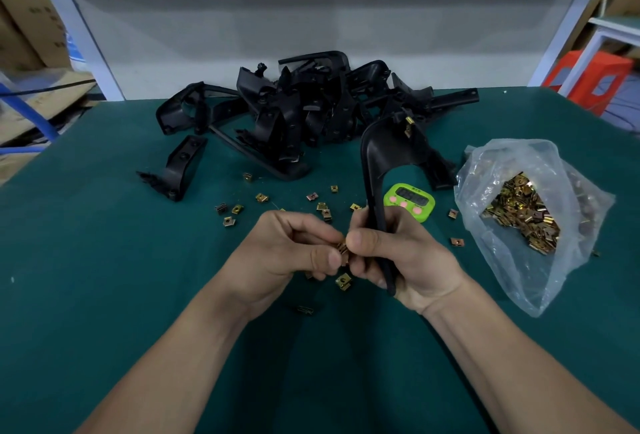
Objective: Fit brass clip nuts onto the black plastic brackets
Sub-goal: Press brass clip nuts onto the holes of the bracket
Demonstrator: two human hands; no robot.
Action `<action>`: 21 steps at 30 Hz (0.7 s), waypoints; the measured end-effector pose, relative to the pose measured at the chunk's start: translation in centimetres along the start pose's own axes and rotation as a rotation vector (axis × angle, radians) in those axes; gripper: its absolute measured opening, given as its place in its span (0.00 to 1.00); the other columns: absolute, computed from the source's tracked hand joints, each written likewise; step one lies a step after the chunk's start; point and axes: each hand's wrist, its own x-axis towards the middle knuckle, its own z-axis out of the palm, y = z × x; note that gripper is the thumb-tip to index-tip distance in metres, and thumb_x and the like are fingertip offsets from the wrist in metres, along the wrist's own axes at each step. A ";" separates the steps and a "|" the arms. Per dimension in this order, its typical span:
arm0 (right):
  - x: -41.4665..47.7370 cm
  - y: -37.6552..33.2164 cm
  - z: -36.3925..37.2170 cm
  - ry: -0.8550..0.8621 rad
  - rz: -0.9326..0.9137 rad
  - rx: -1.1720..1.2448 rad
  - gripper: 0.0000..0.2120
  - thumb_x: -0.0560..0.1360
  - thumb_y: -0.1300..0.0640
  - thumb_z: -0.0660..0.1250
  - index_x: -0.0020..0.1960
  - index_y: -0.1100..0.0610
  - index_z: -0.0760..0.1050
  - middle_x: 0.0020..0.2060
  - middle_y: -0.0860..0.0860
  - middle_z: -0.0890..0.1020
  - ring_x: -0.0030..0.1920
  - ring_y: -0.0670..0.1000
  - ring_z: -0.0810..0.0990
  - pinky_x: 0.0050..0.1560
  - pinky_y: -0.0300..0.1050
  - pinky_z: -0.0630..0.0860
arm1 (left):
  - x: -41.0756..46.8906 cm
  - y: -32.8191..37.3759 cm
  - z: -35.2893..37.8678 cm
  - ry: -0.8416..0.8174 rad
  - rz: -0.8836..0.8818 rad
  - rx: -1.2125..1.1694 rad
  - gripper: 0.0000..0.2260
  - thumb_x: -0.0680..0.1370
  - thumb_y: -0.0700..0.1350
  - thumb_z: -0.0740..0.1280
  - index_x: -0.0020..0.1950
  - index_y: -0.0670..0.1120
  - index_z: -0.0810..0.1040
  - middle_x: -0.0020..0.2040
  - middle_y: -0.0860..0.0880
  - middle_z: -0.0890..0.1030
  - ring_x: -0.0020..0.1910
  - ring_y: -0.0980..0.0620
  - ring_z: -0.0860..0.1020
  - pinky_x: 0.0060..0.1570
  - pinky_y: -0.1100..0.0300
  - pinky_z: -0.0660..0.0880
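- The left hand (pixel 287 253) pinches a brass clip nut (pixel 343 248) between its thumb and curled fingers, low in the middle of the worktop (pixel 104 260).
- The right hand (pixel 401 260) is curled round the lower leg of a black bracket (pixel 377 156). Its thumb tip touches the same clip nut, so the two hands meet at the bracket's near end.
- The bracket rises from the right hand toward twelve o'clock and arches over to one o'clock. A fitted nut (pixel 409 122) shows at its far top.
- A pile of brackets (pixel 304 111) lies at twelve o'clock from the hands, against the back edge of the worktop.
- A single bracket (pixel 180 167) lies apart from the pile, at ten o'clock from the hands.
- Loose nuts (pixel 263 197) are scattered on the green surface between the pile and the hands. One more (pixel 343 280) lies just under the hands.
- A green timer (pixel 408 201) sits at one o'clock, just behind the right hand and under the bracket's arch.
- A clear plastic bag (pixel 526 170), open and full of brass nuts, lies at three o'clock from the hands.
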 end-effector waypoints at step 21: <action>0.3 0.7 -0.1 -0.052 0.045 0.260 0.05 0.68 0.58 0.75 0.39 0.58 0.79 0.27 0.56 0.78 0.21 0.44 0.73 0.26 0.35 0.69 | 0.7 -0.7 0.8 -0.063 -0.100 -0.239 0.06 0.60 0.40 0.75 0.35 0.48 0.84 0.32 0.47 0.82 0.29 0.55 0.75 0.30 0.68 0.72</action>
